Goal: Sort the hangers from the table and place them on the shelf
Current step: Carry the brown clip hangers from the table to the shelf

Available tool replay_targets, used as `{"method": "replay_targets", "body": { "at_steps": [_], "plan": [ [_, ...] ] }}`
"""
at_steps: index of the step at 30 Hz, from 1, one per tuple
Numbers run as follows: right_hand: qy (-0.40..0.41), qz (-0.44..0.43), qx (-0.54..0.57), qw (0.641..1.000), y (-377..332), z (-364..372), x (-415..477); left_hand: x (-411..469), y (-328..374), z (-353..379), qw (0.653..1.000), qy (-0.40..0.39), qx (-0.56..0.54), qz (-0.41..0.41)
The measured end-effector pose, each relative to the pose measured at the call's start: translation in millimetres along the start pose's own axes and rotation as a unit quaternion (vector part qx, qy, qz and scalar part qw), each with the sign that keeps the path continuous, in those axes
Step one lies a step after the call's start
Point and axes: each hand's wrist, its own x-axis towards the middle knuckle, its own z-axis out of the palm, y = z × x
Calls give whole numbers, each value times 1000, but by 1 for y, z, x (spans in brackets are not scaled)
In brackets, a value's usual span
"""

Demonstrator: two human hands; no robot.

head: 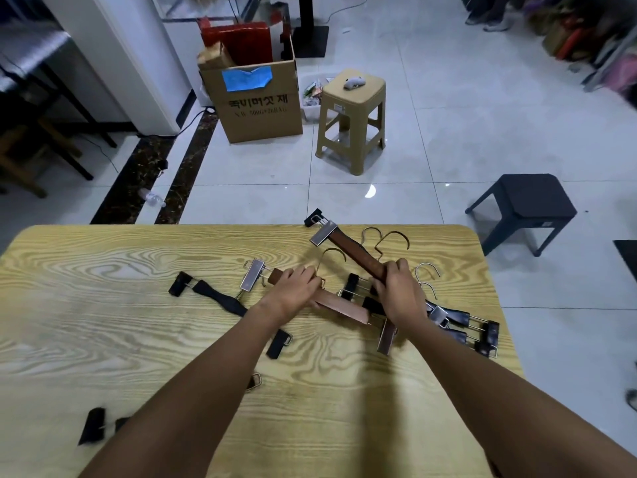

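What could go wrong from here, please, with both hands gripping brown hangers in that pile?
The dark brown hanger in the right hand crosses the lighter brown hanger in the left hand; hooks or clips may snag and drag neighbours. The black hangers lie close to the table's right edge, so a tug could tip them onto the floor.

cardboard box [262, 122] large print: dark korean-style characters across the front, not clearly legible
cardboard box small print: "n.w 500g*20bag", just beneath them
blue sheet [246, 78] on box: nothing legible
beige stool [355, 89] sticker [339, 108]: too small to read
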Motion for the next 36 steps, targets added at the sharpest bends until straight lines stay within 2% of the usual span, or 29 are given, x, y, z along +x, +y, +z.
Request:
{"method": "replay_targets", "body": {
  "at_steps": [6,11,16,29,36],
  "plan": [
    [40,-42,-2,998,-12,-21,2,-26,0,-5,999,-24,-23,-30],
    [69,-123,-25,990,-29,-47,-6,-64,8,-7,991,-13,-86,-105],
    [96,-235,-11,967,-53,-82,-24,-114,34,-23,970,51,-131,-199],
    [136,-474,8,870,-116,-134,-117,-284,118,-51,892,139,-106,-417],
    [149,-567,44,809,-179,-134,-199,-393,156,-55,839,139,-65,-523]
  ]
}}
